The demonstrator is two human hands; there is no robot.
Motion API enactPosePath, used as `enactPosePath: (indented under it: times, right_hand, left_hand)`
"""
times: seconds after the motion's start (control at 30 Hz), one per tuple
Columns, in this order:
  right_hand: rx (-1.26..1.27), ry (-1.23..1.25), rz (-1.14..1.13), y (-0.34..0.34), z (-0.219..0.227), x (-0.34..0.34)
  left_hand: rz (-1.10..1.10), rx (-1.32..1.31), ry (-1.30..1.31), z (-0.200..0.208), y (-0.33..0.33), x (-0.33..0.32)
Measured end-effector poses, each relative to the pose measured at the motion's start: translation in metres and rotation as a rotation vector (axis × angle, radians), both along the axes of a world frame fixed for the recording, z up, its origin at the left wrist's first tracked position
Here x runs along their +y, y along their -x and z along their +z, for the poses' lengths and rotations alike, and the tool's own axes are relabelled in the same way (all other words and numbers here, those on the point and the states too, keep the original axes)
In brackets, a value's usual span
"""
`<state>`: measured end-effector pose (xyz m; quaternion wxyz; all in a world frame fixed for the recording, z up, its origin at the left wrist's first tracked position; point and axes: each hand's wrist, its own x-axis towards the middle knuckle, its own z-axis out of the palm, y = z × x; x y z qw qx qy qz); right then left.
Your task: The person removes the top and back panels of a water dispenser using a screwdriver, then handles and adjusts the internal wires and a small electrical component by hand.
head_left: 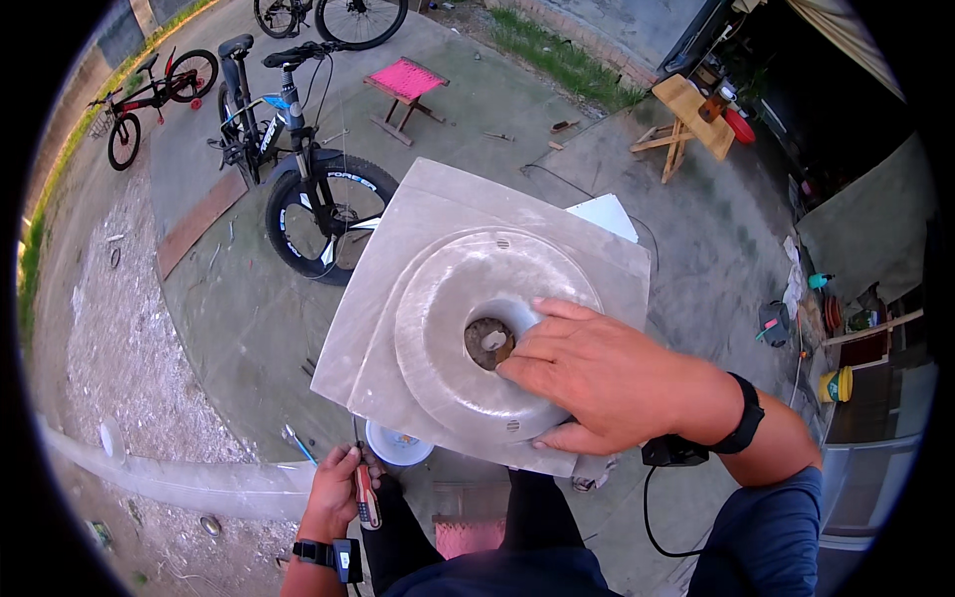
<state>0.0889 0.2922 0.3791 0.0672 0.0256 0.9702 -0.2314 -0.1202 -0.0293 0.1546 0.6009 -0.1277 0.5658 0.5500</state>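
In front of me is a square grey metal plate [423,214] bearing a round, dished metal piece [438,343] with a central hole. Something pale lies down inside the hole. My right hand [607,373] spreads over the right side of the round piece. Its fingers dip over the edge of the hole, their tips partly hidden, and the thumb lies near the outer rim. Lower left, beside the plate's near edge, my left hand [343,485] is closed on a screwdriver [368,500] with an orange and grey handle. Its thin shaft points up.
A white bowl [400,445] stands below the plate's near left corner. Bicycles, including a black one [288,139], stand at far left near a pink-topped folding stool [406,80]. A wooden folding table [686,109] and a yellow bucket [836,385] are at right.
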Motion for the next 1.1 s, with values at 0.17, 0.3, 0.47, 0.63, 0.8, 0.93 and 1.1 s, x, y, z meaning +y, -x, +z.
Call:
enactPosePath:
  times: [0.17, 0.3, 0.47, 0.63, 0.8, 0.93, 1.1]
  right_hand:
    - [-0.073, 0.048, -0.044, 0.001, 0.003, -0.001]
    - [0.025, 0.098, -0.092, -0.002, -0.003, -0.004]
    - [0.031, 0.135, -0.123, -0.006, -0.005, -0.003]
    - [0.007, 0.091, -0.107, -0.008, 0.002, -0.004]
    - [0.051, 0.101, -0.093, -0.01, 0.016, -0.006]
    - [0.098, 0.105, -0.113, -0.017, 0.026, -0.008]
    - [0.156, 0.1, -0.17, -0.027, 0.043, -0.006]
  left_hand:
    - [-0.028, 0.017, 0.026, 0.016, -0.001, 0.005]
    - [-0.053, 0.001, 0.012, 0.018, -0.001, 0.007]
    - [-0.065, -0.001, 0.029, 0.022, 0.0, 0.006]
    - [-0.079, -0.004, 0.044, 0.028, 0.001, 0.009]
    - [-0.096, 0.014, 0.055, 0.026, 0.002, 0.014]
    - [-0.1, 0.001, 0.052, 0.027, 0.0, 0.022]
    - [-0.097, -0.021, 0.044, 0.015, -0.002, 0.025]
